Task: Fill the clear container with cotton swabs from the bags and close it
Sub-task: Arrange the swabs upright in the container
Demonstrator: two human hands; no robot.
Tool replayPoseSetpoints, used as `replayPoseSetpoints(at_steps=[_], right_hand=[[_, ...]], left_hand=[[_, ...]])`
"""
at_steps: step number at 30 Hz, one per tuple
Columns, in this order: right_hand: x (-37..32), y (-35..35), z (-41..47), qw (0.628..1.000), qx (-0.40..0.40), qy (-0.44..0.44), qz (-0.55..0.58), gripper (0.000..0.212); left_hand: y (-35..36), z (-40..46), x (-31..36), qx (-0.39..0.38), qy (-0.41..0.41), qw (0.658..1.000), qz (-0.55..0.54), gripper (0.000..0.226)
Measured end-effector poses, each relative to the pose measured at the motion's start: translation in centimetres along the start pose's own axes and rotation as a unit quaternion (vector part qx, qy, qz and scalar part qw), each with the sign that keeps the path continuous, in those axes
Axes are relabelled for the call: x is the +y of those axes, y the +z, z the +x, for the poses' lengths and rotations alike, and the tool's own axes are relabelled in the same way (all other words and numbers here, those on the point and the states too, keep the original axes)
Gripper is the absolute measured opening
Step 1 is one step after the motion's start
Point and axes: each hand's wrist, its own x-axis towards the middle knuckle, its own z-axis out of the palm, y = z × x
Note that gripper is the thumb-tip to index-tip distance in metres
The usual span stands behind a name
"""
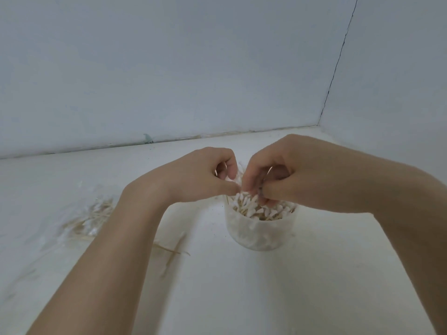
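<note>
I had both hands over the container [260, 232], which stood on the white table [302, 286] near the wall corner, packed with swabs [256, 209]. My left hand [200, 176] and right hand [285, 175] were curled, pinching swabs at the rim. A bag [93, 217] lay left; loose sticks [173, 251] beside it.

**Container nearly full, lid off**

Clear round container [260, 232] stands upright, center-right, open top, packed w/ cotton swabs [256, 207], white tips up past the rim. Clear bag [93, 217] w/ more wooden-stick swabs lies flat to the left. A few loose swabs [173, 250] lie between bag & container, nearer.
</note>
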Motion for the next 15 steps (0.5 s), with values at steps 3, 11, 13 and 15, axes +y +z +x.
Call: replayPoseSetpoints(at_steps=[3, 11, 13, 15], right_hand=[[0.0, 1.5, 0.8, 0.999, 0.001, -0.015, 0.035, 0.029], [1.3, -0.4, 0.9, 0.995, 0.039, -0.015, 0.094, 0.021], [2.5, -1.9, 0.7, 0.991, 0.125, 0.001, 0.049, 0.017], [3.6, -2.6, 0.7, 0.985, 0.169, 0.036, -0.02, 0.015]], left_hand=[[0.1, 0.0, 0.0, 0.011, -0.007, 1.0, -0.019, 0.02], [0.2, 0.1, 0.2, 0.041, -0.001, 0.999, 0.022, 0.016], [0.4, 0.3, 0.1, 0.068, 0.002, 0.997, 0.03, 0.012], [0.6, 0.4, 0.2, 0.089, -0.002, 0.996, 0.016, 0.013]])
